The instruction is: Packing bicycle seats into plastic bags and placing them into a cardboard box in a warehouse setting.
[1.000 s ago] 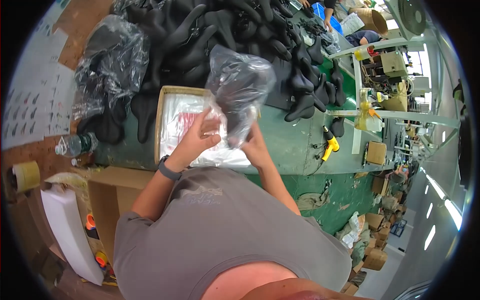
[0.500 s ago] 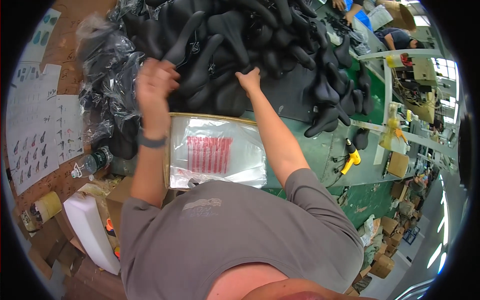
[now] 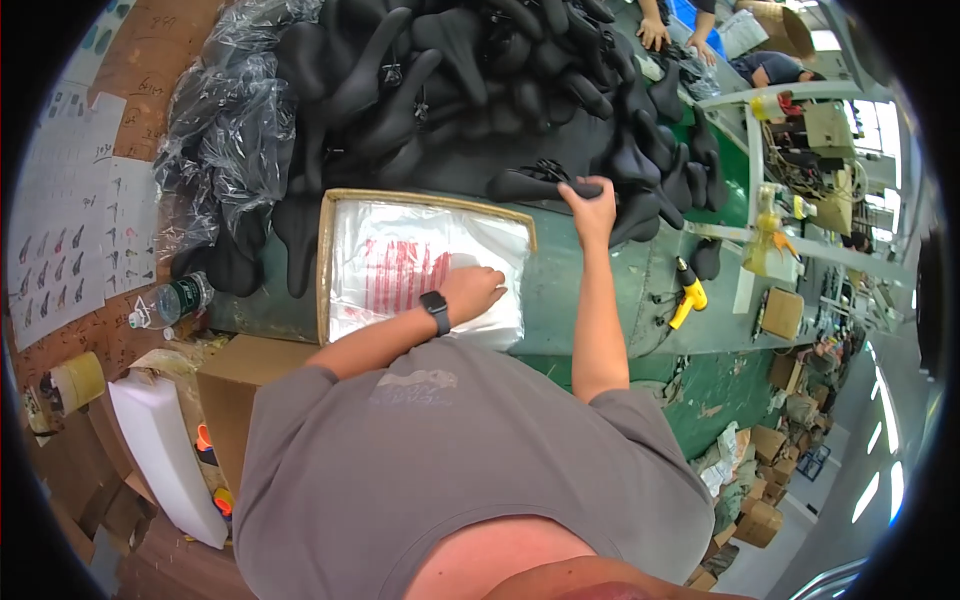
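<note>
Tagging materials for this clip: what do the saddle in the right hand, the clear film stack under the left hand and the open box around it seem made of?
Saddle: matte black, perhaps synthetic leather or foam; its smooth surface shows only soft highlights.
Film stack: glossy thin plastic, likely, judging by glare and wrinkles.
Box: probably matte cardboard, given its dull brown rim.
</note>
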The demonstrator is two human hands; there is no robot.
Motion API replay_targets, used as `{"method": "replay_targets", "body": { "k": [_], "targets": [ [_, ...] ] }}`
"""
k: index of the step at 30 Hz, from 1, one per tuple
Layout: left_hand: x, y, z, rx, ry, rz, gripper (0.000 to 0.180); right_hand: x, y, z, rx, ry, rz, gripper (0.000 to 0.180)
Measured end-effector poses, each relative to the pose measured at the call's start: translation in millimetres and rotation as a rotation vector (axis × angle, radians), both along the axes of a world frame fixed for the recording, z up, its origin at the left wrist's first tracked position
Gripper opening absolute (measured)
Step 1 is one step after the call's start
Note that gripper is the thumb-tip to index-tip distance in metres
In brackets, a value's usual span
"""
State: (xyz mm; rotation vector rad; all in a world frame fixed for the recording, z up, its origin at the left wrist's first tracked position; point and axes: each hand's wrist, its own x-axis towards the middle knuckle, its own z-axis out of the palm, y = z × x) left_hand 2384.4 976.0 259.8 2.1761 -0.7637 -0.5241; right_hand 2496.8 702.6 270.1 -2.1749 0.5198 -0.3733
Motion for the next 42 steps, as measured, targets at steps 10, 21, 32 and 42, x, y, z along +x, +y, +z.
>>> {"method": "replay_targets", "body": {
  "k": [10,21,32,42],
  "targets": [
    [-21.2,-27.2,-82.4,0.088,-0.330,0.232,0.033,-377.5,-6.1,-62.8,-0.288,0.251,0.052,0.048],
    [-40.1,-19.7,-72.8,-0.053,-0.325,0.371,0.021,-390.9,24.1,-81.0,1.412,0.589,-0.446,0.041],
    [-45.7,34.7,-14.6,-0.440,-0.262,0.904,0.024,-269.6,109.7,-3.5,-0.175,0.264,0.519,0.084],
    [-113.1,142.4,149.0,-1.048,0.230,0.440,0.022,-222.3,130.7,84.4,1.208,0.669,0.237,0.044]
  ]
}}
